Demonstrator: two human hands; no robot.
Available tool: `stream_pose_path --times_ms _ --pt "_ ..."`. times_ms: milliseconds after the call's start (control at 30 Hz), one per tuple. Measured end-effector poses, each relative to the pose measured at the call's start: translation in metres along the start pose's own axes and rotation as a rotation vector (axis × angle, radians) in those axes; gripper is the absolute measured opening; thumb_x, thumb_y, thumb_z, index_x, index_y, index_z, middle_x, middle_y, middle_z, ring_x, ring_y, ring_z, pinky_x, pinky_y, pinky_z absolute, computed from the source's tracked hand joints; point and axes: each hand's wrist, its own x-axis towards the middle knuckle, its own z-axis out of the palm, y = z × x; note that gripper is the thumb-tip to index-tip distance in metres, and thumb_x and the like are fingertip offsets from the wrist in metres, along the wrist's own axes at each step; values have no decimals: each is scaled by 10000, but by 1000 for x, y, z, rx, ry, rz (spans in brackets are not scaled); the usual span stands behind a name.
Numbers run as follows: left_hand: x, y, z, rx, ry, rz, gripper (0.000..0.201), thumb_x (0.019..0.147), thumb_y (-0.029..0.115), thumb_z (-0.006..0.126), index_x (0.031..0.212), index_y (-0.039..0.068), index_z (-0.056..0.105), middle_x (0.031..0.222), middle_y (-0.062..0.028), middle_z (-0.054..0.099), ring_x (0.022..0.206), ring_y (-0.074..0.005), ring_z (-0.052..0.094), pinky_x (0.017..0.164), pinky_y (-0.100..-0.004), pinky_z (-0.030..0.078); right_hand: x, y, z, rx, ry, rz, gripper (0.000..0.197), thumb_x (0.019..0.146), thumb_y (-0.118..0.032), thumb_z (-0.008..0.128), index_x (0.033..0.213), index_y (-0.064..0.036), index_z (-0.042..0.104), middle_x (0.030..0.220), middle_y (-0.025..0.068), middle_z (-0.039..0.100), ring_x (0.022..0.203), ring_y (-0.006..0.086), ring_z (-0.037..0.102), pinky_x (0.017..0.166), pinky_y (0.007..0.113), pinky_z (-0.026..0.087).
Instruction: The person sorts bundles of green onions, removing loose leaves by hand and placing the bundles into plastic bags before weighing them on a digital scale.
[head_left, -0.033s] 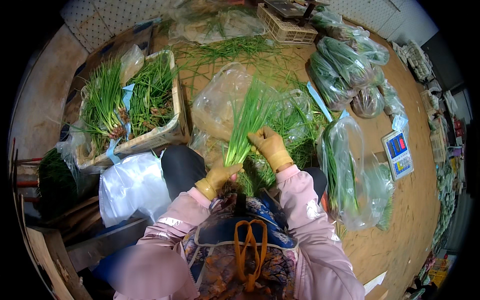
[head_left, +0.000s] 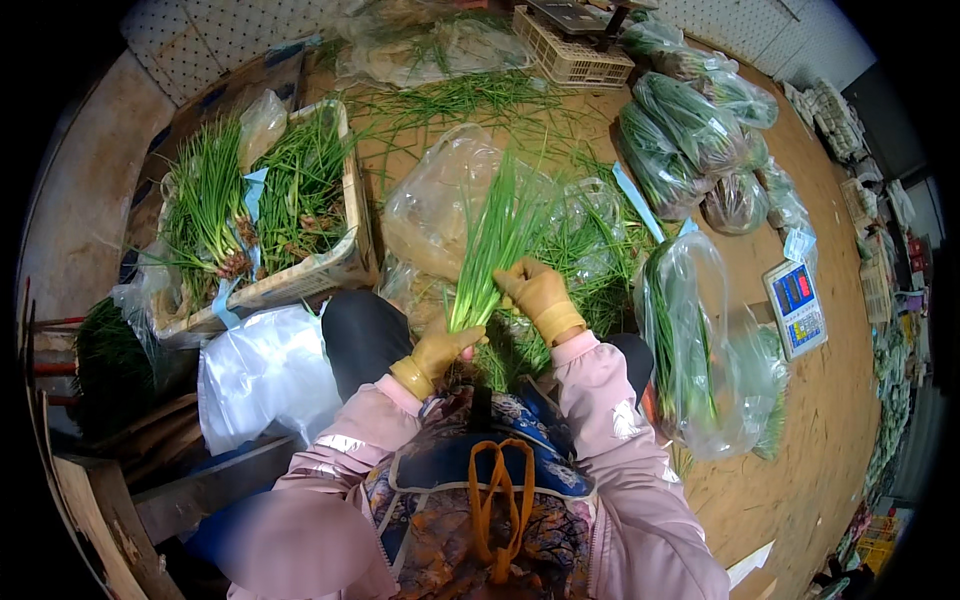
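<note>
A bunch of green onions (head_left: 490, 245) stands slanted in front of me, pale stems low and leaves fanned toward the far side. My left hand (head_left: 438, 352), in a yellow glove, is closed round the lower stems. Also gloved in yellow, my right hand (head_left: 540, 300) pinches at the right edge of the bunch, partway up the leaves; its fingertips are partly hidden. Loose green onions (head_left: 590, 235) lie in a heap beyond and beneath my right hand. A clear plastic bag (head_left: 435, 205) is spread behind the bunch.
At left stands a crate (head_left: 362, 225) of rooted green onions, with white plastic bags (head_left: 268, 370) nearer me. Filled bags (head_left: 695, 130) are piled far right. A bag of green onions (head_left: 690, 350) and a digital scale (head_left: 797, 308) lie at right. Another crate (head_left: 570, 60) stands at the back.
My right hand has shifted very slightly along the bunch's edge, and the leaves have moved a little. My left hand keeps its hold.
</note>
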Motion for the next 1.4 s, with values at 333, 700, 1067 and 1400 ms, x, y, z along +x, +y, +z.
stream_pose_path --times_ms 333,700,1067,1400 --pt "2 1 5 51 17 19 232 786 97 591 996 26 521 703 -4 546 515 -64 478 444 -179 381 -1 28 29 7 28 -175 238 765 -221 625 683 -14 542 569 79 575 472 130 547 437 255 423" --pt "-11 1 -11 -177 -11 -45 322 775 61 565 1078 22 465 805 -99 588 571 -97 516 499 -175 417 -20 -2 -48 -145 35 -157 251 811 -261 554 733 -22 549 607 90 582 491 149 528 468 253 411" --pt "-34 19 -23 34 -219 -87 238 751 83 588 965 5 519 772 -103 605 556 -81 482 503 -180 385 45 -51 -132 -735 288 -466 443 773 -113 521 1205 -194 464 879 137 596 846 295 566 724 375 448" --pt "-58 28 -23 -28 -238 -221 270 739 45 590 991 22 497 670 -20 515 549 -81 467 471 -189 363 61 -37 -169 -794 412 -297 257 813 -312 521 1008 -149 565 801 128 620 758 301 580 670 375 446"
